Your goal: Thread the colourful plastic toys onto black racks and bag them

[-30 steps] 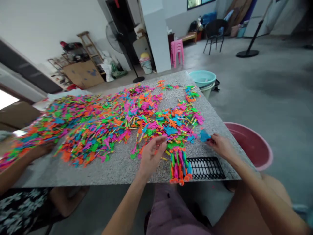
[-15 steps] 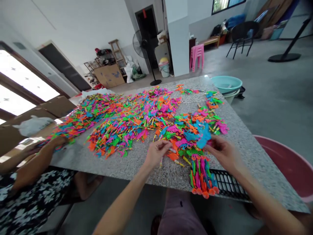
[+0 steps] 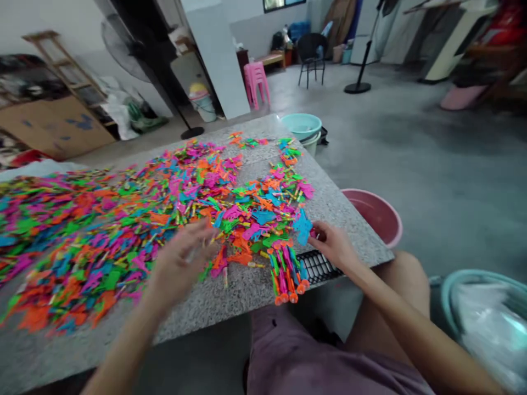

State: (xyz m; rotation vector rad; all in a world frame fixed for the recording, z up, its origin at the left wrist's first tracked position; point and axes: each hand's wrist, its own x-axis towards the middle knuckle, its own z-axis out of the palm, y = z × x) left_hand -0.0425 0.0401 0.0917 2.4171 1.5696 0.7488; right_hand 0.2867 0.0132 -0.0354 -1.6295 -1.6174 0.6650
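My right hand [image 3: 333, 241] pinches a blue plastic toy gun [image 3: 302, 226] at the right side of the heap, just above a black slotted tray [image 3: 315, 266]. Part of the tray is filled with a row of toy guns [image 3: 287, 271] in mixed colours, their round orange ends towards me. Over the left part of the heap hangs my left hand [image 3: 181, 263], smeared by motion; whether anything sits in its fingers is unclear. Beneath both hands spreads a loose pile of small pink, orange, green and blue toy guns [image 3: 259, 216], some with yellow sticks among them.
The speckled stone table [image 3: 197, 307] carries more heaps of the toys [image 3: 82, 252] to the left. On the floor beyond its right edge stand a pink basin [image 3: 393, 222], a light blue basin [image 3: 302, 125] and a teal tub [image 3: 448, 299] with clear plastic inside.
The view has swung right, taking the co-worker out of frame. My left hand has moved left, away from the orange toys near the tray. The blue toy gun stays in my right hand.
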